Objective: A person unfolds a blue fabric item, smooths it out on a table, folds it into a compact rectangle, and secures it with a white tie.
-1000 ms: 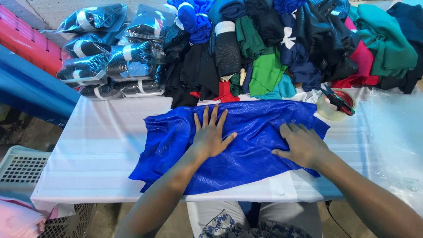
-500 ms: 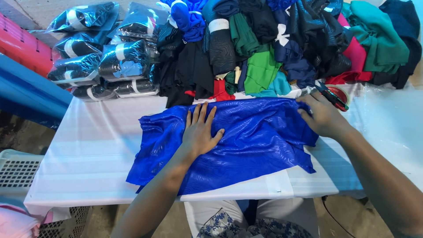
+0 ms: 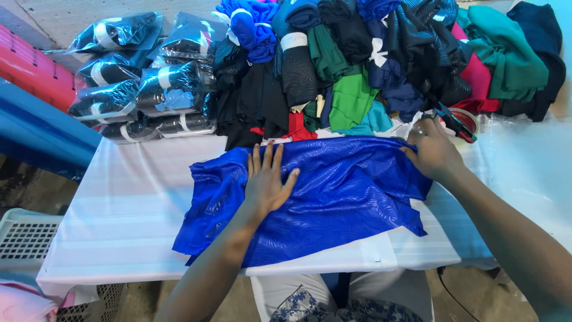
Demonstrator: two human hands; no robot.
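Folding step in hand: shiny royal-blue embossed cloth [image 3: 333,197] lies mid white-covered surface [image 3: 131,203]. Left hand [image 3: 266,182] presses it flat, fingers spread. Right hand [image 3: 434,152] pinches its far right corner; next likely needs that corner drawn across.

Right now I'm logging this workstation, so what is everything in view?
blue cloth: one, royal blue, shiny, spread on the table
table: one, white cover
wrapped bundles: several, dark, in clear plastic, far left
loose cloth pile: many, mixed colours, far edge
tape dispenser: one, red and black, by the right hand
basket: one, white, lower left
left hand: flat on the blue cloth
right hand: at the cloth's far right corner
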